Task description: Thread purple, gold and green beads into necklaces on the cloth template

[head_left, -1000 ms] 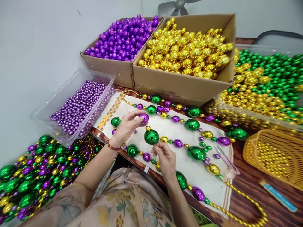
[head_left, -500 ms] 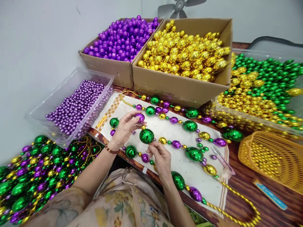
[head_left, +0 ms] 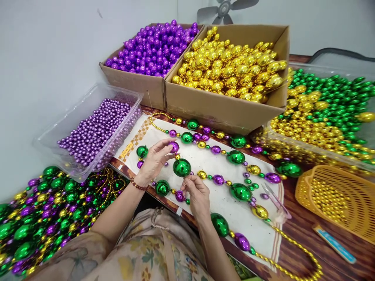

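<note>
My left hand (head_left: 155,160) pinches a shiny purple bead (head_left: 174,147) between thumb and fingers. Below that bead a small gold bead (head_left: 177,156) and a large green bead (head_left: 181,168) hang in a row. Just under the green one, my right hand (head_left: 198,195) has thumb and forefinger pressed together; what lies between the fingertips is too small to make out. A bead necklace (head_left: 240,191) of green, purple and gold beads loops over the white cloth (head_left: 205,207) around both hands, ending at the right in a chain of small gold beads (head_left: 304,248).
Cardboard boxes of purple beads (head_left: 155,48) and gold beads (head_left: 231,66) stand behind. A clear tub (head_left: 88,101) is at left, finished-looking strands (head_left: 52,210) below it. At right are an orange basket (head_left: 357,203), thread snips (head_left: 274,199) and a blue-labelled cutter (head_left: 335,242).
My right hand has shifted slightly left and now covers a gold bead on the strand behind it. My left hand keeps its pinch on the purple bead. The view has moved a little.
</note>
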`<state>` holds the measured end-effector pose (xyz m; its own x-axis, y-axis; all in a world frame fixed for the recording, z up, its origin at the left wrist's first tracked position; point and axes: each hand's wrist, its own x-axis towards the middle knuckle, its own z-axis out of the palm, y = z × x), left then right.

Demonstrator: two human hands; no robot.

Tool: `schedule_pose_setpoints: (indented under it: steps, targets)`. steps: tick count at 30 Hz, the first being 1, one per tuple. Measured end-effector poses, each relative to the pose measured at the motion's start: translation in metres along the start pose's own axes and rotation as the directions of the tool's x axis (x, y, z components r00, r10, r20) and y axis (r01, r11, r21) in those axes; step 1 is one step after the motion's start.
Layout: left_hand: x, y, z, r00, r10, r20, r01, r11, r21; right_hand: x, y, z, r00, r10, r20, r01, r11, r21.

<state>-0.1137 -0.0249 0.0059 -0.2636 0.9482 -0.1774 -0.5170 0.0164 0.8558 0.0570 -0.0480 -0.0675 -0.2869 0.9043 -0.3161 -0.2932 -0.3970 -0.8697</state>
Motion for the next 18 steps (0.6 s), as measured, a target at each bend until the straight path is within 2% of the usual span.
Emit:
schedule_pose_setpoints:
  steps: [4, 7, 9, 13, 18]
  targets:
    - [-0.001, 0.001, -0.002, 1.000, -0.020, 0.011, 0.020, 1.000, -0.016, 0.005, -0.001, 0.002, 0.999, 0.034, -0.002, -0.034, 0.997, 0.076]
    - [0.001, 0.000, -0.005, 0.998, -0.053, 0.017, 0.054, 0.998, -0.033, 0.013, -0.005, 0.000, 0.999, 0.030, -0.027, -0.029, 0.999, 0.041]
    - [0.005, 0.000, -0.007, 1.000, -0.020, -0.022, 0.020, 1.000, -0.020, 0.018, -0.009, -0.003, 0.999, 0.035, -0.026, -0.035, 0.999, 0.006]
    - [0.015, 0.004, -0.013, 0.991, 0.082, -0.105, -0.071, 0.992, 0.106, 0.028, -0.018, -0.010, 0.996, 0.085, 0.009, -0.085, 0.996, -0.034]
    - [0.023, 0.010, -0.019, 0.982, 0.167, -0.093, -0.133, 0.946, 0.295, 0.041, -0.029, -0.010, 0.992, 0.122, 0.036, -0.117, 0.985, -0.126]
